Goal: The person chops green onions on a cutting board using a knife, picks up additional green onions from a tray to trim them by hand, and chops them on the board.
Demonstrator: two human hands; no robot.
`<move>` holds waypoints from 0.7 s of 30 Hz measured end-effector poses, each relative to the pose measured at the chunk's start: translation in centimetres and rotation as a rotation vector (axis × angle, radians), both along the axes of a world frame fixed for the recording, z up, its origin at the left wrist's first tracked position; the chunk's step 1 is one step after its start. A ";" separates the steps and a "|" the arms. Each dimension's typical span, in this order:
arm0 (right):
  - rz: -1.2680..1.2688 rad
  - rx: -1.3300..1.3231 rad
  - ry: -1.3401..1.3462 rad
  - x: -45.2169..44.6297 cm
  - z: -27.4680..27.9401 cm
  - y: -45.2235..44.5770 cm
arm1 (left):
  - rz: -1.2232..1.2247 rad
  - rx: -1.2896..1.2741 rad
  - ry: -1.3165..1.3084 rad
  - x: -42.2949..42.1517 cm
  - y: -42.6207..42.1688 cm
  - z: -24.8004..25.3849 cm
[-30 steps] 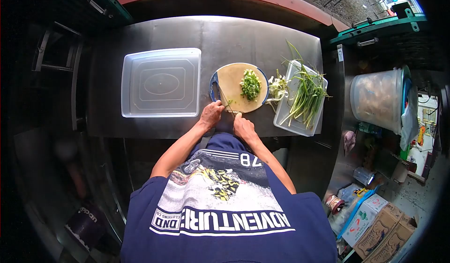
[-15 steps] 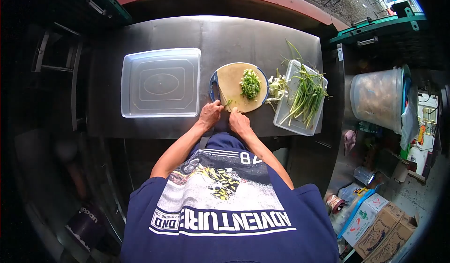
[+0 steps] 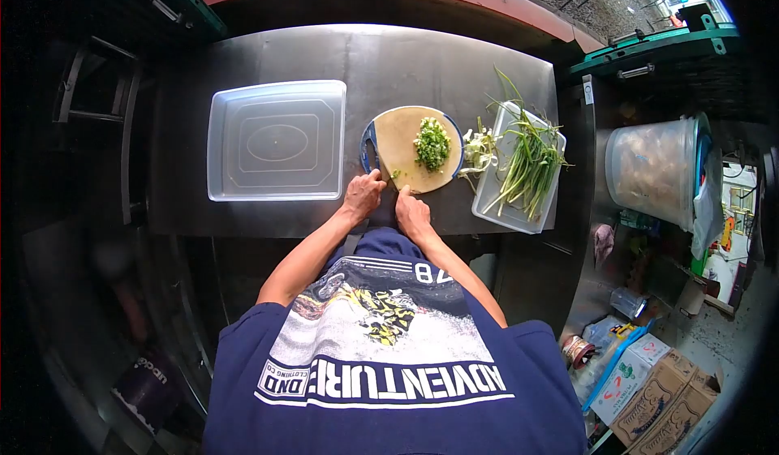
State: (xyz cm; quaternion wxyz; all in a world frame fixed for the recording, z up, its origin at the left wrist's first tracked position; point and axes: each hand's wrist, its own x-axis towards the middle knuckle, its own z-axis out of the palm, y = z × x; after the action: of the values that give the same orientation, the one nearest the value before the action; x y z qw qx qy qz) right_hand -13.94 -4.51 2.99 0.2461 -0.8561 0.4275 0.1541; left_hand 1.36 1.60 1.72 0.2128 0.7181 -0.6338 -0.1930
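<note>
A round tan cutting board (image 3: 402,143) with a blue rim lies on the steel table in front of me. Chopped green onion (image 3: 432,144) is heaped on its right half, and a few green bits lie near its close edge. My left hand (image 3: 363,195) is closed at the board's lower left edge, below the handle slot; a thin, dark-edged thing shows by its fingertips, too small to name. My right hand (image 3: 414,213) has curled fingers at the board's near edge; whatever they pinch is hidden.
A clear plastic container (image 3: 277,143) stands on the left of the steel table (image 3: 389,57). To the right, whole green onions (image 3: 527,167) lie across a white tray (image 3: 507,217), with cut white ends (image 3: 480,151) beside it. A large tub (image 3: 652,171) and cardboard boxes (image 3: 665,398) are farther right.
Both hands stay at the near edge of the board with only a slight shift. The light strip near the left fingertips shows less now. The chopped heap looks the same.
</note>
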 end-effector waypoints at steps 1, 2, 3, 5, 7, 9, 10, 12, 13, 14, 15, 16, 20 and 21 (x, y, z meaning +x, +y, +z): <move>0.014 0.001 0.003 0.3 0.0 -0.3 | -0.001 -0.004 -0.003 0.0 0.1 0.1; 0.029 0.005 -0.027 0.1 0.2 -0.3 | 0.007 -0.008 0.015 -0.1 0.2 0.3; 0.035 0.000 -0.030 0.0 0.5 -0.5 | 0.019 -0.012 0.033 0.0 0.2 0.3; 0.012 0.058 0.027 -0.5 1.1 -0.5 | 0.029 -0.028 0.055 0.2 0.4 0.0; 0.021 0.085 0.036 -1.1 2.0 -0.6 | 0.032 -0.045 0.082 0.1 0.3 -0.5; 0.063 0.105 0.035 -1.7 3.0 -0.4 | 0.028 -0.060 0.118 0.0 0.3 -0.9; 0.064 0.105 0.037 -1.8 3.4 -0.3 | 0.029 -0.061 0.120 -0.1 0.3 -1.2; 0.044 0.109 0.066 -1.9 4.0 -0.1 | 0.020 -0.033 0.112 -0.3 0.2 -1.4; 0.045 0.110 0.067 -2.0 4.0 -0.1 | 0.021 -0.031 0.113 -0.4 0.2 -1.3; 0.042 0.101 0.064 -2.0 4.1 0.0 | 0.014 -0.024 0.105 -0.3 0.2 -1.2; 0.038 0.093 0.060 -2.0 4.0 0.1 | 0.007 -0.016 0.096 -0.3 0.2 -1.0; 0.037 0.095 0.060 -2.0 3.2 0.2 | 0.006 -0.014 0.096 -0.2 0.2 -0.7; -0.010 -0.004 0.003 -0.4 0.6 0.2 | -0.013 -0.030 0.066 -0.2 0.1 -0.3; -0.003 -0.026 -0.007 0.0 0.2 0.0 | -0.014 -0.030 0.055 -0.2 0.1 -0.3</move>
State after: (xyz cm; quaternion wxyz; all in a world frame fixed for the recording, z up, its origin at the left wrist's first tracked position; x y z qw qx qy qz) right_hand -13.95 -4.55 3.19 0.2367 -0.8590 0.4300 0.1453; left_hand 1.19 1.65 1.40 0.2393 0.7050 -0.6355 -0.2046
